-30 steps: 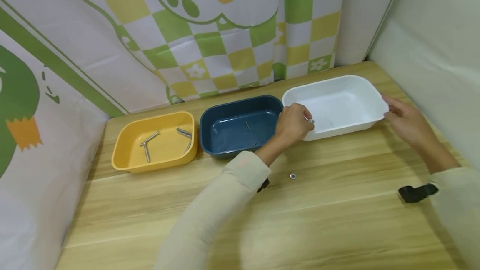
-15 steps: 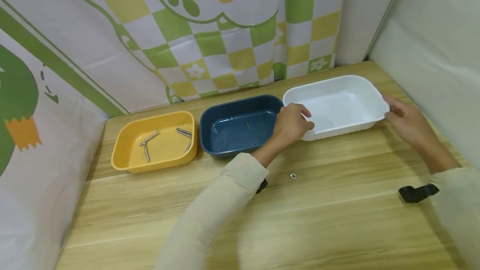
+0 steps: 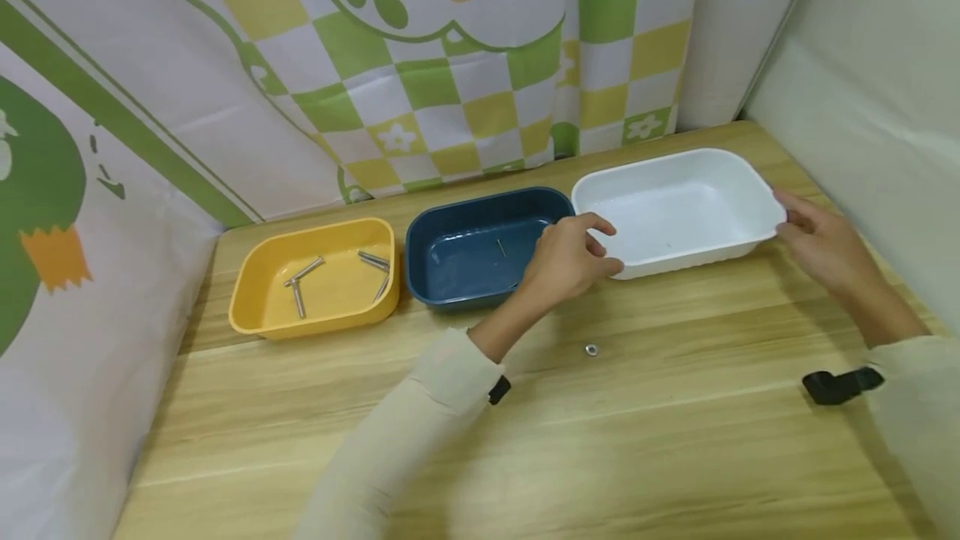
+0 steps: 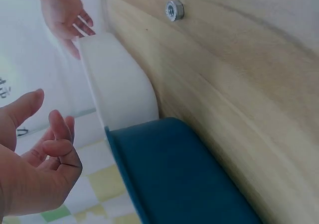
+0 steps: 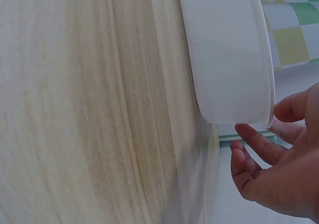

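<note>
My left hand (image 3: 564, 263) hovers over the gap between the navy tray (image 3: 442, 300) and the white tray (image 3: 697, 257). Its thumb and fingers are spread apart, with nothing between them, as the left wrist view also shows. My right hand (image 3: 825, 247) pinches the right end of the white tray at its rim; in the right wrist view, fingertips (image 5: 244, 130) touch the outer end wall. A silver flange nut (image 4: 174, 10) lies on the wooden table (image 3: 675, 432) in front of the trays.
A yellow tray (image 3: 315, 328) on the left holds several silver bolts (image 3: 298, 298). Inside the navy tray lies a thin screw (image 3: 502, 248). Behind the trays hangs a checked curtain (image 3: 480, 90), and a pale wall (image 3: 885, 107) stands close on the right.
A second ago my left fingers pinched a small metal piece over the white tray's edge. They have since let go, opened and drawn back left. My right hand has stayed at the tray.
</note>
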The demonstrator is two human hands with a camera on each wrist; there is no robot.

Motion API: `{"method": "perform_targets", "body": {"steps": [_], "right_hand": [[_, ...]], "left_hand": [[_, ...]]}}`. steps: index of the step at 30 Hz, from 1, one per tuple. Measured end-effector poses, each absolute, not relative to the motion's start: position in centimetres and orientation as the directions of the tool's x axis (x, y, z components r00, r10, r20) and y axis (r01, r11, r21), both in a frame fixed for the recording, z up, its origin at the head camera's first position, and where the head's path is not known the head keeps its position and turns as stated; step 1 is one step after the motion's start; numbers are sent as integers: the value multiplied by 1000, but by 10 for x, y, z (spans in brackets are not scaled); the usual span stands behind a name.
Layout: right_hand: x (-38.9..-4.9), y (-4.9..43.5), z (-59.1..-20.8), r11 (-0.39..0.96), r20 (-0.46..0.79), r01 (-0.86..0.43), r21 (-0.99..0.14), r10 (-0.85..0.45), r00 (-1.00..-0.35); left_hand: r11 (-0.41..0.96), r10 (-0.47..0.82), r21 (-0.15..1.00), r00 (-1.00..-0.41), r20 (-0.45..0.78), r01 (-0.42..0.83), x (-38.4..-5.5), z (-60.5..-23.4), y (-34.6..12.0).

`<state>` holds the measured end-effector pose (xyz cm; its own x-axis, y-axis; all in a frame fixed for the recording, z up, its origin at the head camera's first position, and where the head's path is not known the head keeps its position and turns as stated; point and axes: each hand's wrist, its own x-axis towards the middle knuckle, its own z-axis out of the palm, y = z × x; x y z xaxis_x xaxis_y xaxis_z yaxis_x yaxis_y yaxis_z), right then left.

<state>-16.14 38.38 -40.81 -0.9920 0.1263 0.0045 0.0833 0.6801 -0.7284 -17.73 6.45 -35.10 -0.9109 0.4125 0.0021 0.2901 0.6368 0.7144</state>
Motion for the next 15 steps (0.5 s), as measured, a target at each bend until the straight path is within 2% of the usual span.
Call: {"method": "perform_targets", "body": {"steps": [8,15], "right_hand": [[-161,386,-407,692,7,80,-717,122,-992],[-162,383,-407,689,25,62,-722,116,-993]], "left_hand": [[580,472,747,-881,17,325,-161,-346,42],[593,516,738,-856,-41,323,-144,-347,22]]}}
